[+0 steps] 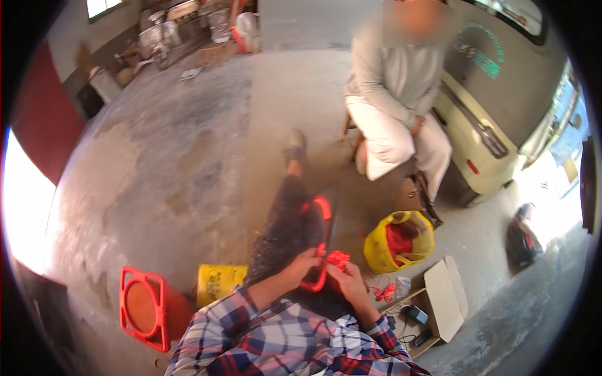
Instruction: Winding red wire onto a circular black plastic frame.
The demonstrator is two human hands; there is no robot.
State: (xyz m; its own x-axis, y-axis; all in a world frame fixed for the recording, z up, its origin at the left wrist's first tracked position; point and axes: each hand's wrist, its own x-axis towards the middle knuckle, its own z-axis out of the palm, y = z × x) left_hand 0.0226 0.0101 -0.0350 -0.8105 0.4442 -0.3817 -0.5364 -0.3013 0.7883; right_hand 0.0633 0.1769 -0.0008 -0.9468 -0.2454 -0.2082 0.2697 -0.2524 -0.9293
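Observation:
My left hand (303, 267) is closed on a bright red cord-like length (324, 241), which runs up from the fingers and curls over at its top, partly smeared by motion. Close beside it, my right hand (350, 283) pinches a bunched red cord (338, 257). More red shows under and between the hands, above my dark trousers. How the red pieces join, I cannot make out. A thin dark strip (334, 207) stands behind the cord, blurred.
A yellow bucket (374, 249) holds red material. Near it lie loose red cord (384, 292) and an opened cardboard box (446, 297) with black devices. At left are a yellow container (221, 282) and an orange-red cone (143, 306). A seated person (395, 88) faces me beside a van (495, 113).

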